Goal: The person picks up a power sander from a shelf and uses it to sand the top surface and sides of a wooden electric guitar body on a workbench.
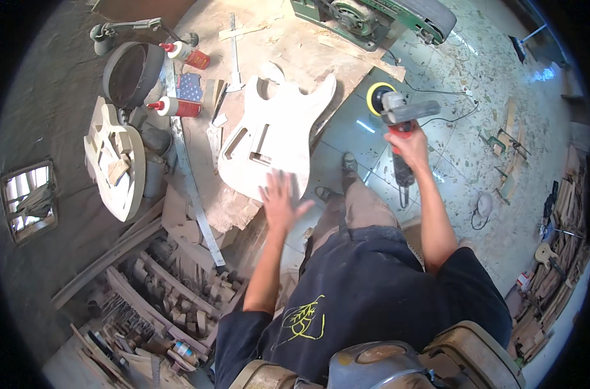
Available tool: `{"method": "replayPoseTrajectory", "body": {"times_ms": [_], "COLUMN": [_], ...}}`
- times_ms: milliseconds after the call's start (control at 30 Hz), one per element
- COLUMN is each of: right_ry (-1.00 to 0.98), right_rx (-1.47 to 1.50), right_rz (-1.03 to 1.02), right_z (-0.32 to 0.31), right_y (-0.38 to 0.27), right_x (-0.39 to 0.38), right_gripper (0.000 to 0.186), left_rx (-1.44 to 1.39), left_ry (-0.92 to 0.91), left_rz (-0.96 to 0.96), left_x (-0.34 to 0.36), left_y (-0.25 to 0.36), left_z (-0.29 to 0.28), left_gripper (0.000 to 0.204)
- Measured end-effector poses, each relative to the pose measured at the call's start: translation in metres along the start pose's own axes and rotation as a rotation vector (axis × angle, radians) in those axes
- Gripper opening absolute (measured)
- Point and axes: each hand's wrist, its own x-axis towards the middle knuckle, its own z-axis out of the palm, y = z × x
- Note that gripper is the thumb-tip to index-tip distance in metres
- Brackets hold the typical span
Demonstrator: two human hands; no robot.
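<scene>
A pale wooden electric guitar body (288, 139) with cut-out cavities lies flat on the workbench. Over its near end my left hand (280, 200) is spread, fingers apart, holding nothing; whether the fingertips touch the wood I cannot tell. Off the bench's right side, my right hand (410, 146) is wrapped around the red and dark body of a power sander (402, 165). The sander's round yellow pad (378, 98) points up and left, apart from the guitar body.
Two red-and-white glue bottles (181, 107), a long steel ruler (194, 194) and a caliper (234, 58) lie on the bench. Another guitar body (116, 165) stands at the left. A green machine (360, 23) sits at the far edge. The sander's cord (467, 107) trails across the tiled floor.
</scene>
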Motion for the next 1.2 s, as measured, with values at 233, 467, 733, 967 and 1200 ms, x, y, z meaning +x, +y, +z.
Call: {"method": "replayPoseTrajectory", "body": {"times_ms": [233,467,733,967,1200], "right_ry": [-0.107,-0.11,-0.159,-0.167,-0.187], "right_rx": [0.102,0.133,0.203,0.218,0.234], "right_rz": [0.077,0.09,-0.025,-0.017,-0.017], "right_z": [-0.027,-0.039,-0.034,-0.036,-0.039], "right_y": [-0.008,0.018,0.01,0.01,0.007], "right_x": [-0.046,-0.084,-0.1,-0.104,-0.112], "right_gripper": [0.061,0.059,0.058,0.053,0.048], "left_rx": [0.459,-0.068,-0.258,-0.293,-0.282], "left_ry": [0.094,0.112,0.165,0.169,0.159], "left_rz": [0.04,0.043,-0.051,-0.066,-0.083], "left_x": [-0.007,0.018,0.041,0.045,0.04], "left_y": [-0.035,-0.029,-0.063,-0.072,-0.062], "left_z": [0.022,-0.103,-0.169,-0.173,-0.173], "left_gripper": [0.103,0.101,0.08,0.078,0.077]}}
